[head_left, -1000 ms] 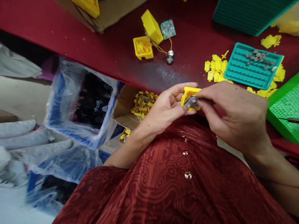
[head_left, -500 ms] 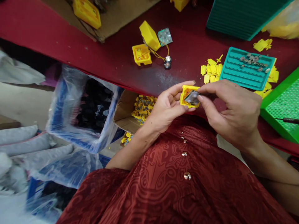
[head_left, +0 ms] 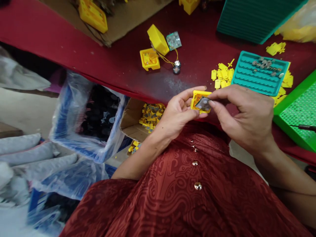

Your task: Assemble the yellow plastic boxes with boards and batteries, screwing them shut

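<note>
My left hand (head_left: 177, 112): thumb and fingers clasping a yellow housing (head_left: 197, 99) at its nine o'clock. Housing, one: held up between my hands, near the table (head_left: 123, 61); probably light, stiff plastic, best gripped by its outer walls. Circuit board (head_left: 202, 103), one: tilted inside it; likely thin and fragile, to be taken by the edges. My right hand (head_left: 243, 113): at three o'clock, thumb and forefinger pinching the board's corner.
</note>
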`<state>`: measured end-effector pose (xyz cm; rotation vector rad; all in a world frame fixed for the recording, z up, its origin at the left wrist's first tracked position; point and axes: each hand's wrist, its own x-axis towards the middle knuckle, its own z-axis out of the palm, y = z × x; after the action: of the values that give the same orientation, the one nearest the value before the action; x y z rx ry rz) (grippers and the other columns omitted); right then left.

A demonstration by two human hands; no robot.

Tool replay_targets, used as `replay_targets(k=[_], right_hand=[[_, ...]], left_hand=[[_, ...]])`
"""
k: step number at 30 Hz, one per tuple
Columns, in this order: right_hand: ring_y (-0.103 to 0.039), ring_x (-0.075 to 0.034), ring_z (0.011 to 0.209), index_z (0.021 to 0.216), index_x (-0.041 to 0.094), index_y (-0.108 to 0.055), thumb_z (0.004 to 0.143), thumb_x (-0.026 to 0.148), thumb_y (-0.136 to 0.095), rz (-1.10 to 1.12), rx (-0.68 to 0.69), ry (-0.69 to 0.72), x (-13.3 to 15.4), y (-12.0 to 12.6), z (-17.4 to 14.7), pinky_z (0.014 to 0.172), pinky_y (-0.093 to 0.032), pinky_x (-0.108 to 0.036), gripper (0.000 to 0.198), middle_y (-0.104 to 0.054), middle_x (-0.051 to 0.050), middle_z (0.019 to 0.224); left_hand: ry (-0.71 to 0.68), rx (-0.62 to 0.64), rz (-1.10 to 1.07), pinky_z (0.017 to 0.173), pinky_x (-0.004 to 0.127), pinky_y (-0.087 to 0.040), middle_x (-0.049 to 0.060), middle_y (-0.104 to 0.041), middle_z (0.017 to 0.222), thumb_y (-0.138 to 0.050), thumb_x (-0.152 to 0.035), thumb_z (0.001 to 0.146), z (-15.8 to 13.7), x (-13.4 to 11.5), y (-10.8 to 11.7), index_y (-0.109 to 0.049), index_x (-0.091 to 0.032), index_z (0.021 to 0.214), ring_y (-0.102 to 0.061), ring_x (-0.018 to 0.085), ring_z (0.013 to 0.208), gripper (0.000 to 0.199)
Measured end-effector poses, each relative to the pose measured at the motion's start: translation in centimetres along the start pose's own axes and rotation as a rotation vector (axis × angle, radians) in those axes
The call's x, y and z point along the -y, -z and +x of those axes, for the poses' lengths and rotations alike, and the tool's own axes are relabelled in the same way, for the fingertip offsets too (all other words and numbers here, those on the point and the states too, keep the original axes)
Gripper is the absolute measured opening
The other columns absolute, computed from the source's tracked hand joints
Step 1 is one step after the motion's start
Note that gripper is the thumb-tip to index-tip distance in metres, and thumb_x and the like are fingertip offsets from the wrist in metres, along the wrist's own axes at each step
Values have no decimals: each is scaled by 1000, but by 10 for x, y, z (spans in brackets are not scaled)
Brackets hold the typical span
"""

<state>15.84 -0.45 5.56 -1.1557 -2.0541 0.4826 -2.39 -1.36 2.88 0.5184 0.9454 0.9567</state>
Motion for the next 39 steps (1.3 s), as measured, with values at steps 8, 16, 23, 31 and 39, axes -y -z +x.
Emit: replay_targets(k=[8,16,23,31,39], right_hand=[[-74,-18,84,100,23,-77,100,16,-64,-5,79,65,-8,0,2,77,-58,-32,15,-80,-3,96],[-74,-19,87,99,19,-78,103,14,-63,-107,99,109,-9,-3,2,78,-60,-33,17,-79,-5,97],[-70,-16,94,110,18,-75,104,12,-61,-125,21,178,-12,-7,-3,82,-62,-29,16,-73,-7,101],[-68,-17,90,103,21,-74,105,16,-66,-176,-41,119,-13,-11,-12,80,-61,-32,9,-69,-6,97],[-67,-19,93,102,18,-70,102,15,-68,-213,-24,112,-16,-12,-16,82,-61,-34,4,-69,-8,100]], left_hand=[[-6,22,12,89,28,-68,3,-82,119,-95,-17,70,-1,1,3,-77,-24,121,-80,21,107,55],[-58,72,-2,89,24,-67,1,-82,112,-96,-18,71,4,8,7,-76,-22,122,-79,16,100,54],[-26,93,24,90,29,-70,3,-82,112,-93,-32,83,3,8,6,-75,-19,123,-78,16,97,46],[44,50,-30,86,29,-70,3,-82,108,-87,-26,85,0,6,4,-74,-19,123,-79,17,97,41],[43,31,-18,88,32,-69,4,-81,111,-84,-25,89,-1,10,0,-73,-19,123,-78,17,97,36]])
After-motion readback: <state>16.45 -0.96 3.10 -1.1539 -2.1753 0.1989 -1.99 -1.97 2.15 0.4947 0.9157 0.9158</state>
